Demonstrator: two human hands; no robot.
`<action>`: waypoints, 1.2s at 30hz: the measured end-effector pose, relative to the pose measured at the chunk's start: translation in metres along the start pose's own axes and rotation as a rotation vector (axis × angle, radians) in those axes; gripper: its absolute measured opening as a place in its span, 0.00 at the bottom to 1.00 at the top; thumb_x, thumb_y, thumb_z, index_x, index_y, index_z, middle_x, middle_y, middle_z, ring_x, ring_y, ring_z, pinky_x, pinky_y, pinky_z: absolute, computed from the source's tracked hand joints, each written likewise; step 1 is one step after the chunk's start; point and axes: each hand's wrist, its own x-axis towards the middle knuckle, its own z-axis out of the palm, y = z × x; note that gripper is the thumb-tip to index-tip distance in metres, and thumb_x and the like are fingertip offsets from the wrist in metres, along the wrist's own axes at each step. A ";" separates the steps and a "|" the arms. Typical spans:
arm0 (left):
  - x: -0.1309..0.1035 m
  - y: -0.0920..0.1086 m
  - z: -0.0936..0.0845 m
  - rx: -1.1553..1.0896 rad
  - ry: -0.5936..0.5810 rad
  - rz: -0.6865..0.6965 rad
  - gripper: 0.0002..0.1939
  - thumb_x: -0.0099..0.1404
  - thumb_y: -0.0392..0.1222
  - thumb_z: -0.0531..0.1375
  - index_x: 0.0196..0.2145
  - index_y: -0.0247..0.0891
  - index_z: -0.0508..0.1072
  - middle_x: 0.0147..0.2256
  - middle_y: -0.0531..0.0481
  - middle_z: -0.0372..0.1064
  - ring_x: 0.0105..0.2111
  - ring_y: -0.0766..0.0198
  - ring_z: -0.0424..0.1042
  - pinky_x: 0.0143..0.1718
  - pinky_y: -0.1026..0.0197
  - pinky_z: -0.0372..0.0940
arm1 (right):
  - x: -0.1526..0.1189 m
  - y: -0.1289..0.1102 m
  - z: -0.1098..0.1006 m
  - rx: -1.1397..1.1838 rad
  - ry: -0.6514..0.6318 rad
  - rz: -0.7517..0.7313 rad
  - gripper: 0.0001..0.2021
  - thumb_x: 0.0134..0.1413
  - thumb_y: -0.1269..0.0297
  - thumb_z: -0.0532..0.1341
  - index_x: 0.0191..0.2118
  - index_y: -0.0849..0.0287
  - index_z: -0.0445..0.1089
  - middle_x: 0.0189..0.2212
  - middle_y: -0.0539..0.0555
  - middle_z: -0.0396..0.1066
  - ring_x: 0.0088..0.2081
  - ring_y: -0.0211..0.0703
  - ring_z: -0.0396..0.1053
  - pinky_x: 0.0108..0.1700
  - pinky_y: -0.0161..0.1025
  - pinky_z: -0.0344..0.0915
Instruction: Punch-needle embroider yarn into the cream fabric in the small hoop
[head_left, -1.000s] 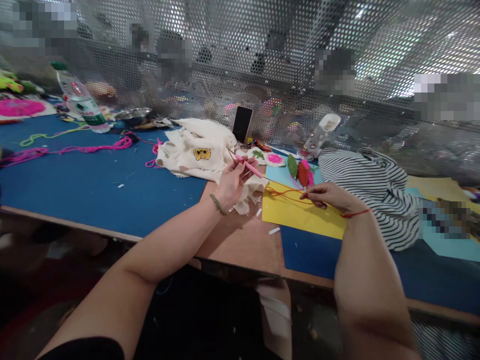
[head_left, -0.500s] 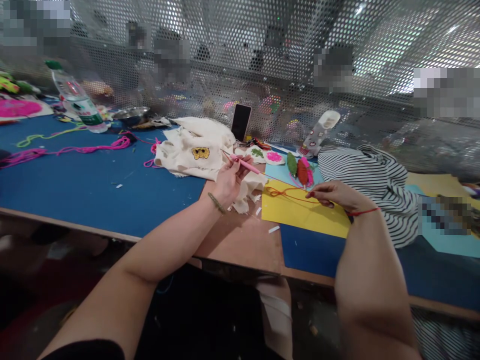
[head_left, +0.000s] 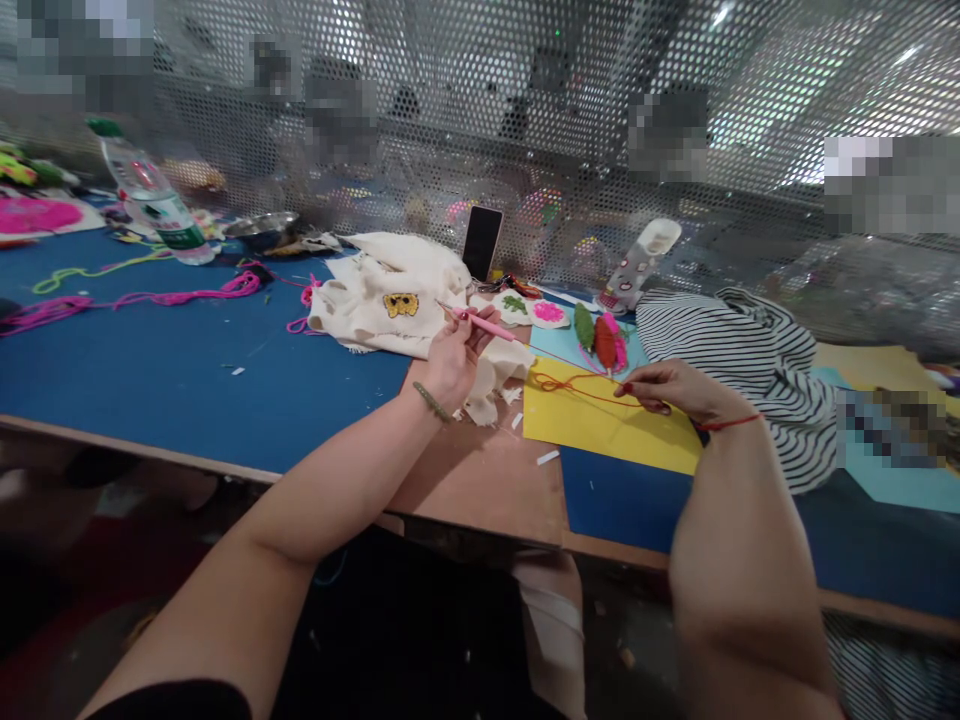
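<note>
My left hand grips a pink-handled punch needle, its thin tip pointing up and left. From the handle's back end an orange-red yarn runs right to my right hand, whose fingertips pinch it. Part of that yarn lies looped over a yellow sheet. Just beyond my left hand is a crumpled cream cloth bearing a yellow and black stitched patch. Behind the yellow sheet sit small green, red and pink yarn bundles.
A phone leans upright against the perforated metal screen. At left stand a water bottle and a metal bowl, with pink yarn nearby. A striped cloth lies at right, beside a patterned white holder.
My left hand and the punch needle have shifted very slightly left. My right hand holds the yarn in almost the same place.
</note>
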 end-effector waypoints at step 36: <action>-0.032 -0.034 0.007 0.154 -0.295 -0.046 0.05 0.66 0.39 0.61 0.35 0.36 0.76 0.35 0.49 0.77 0.36 0.67 0.76 0.44 0.63 0.68 | 0.030 -0.060 0.113 -0.126 0.602 -0.854 0.17 0.60 0.55 0.60 0.52 0.54 0.71 0.41 0.56 0.75 0.38 0.42 0.72 0.40 0.41 0.71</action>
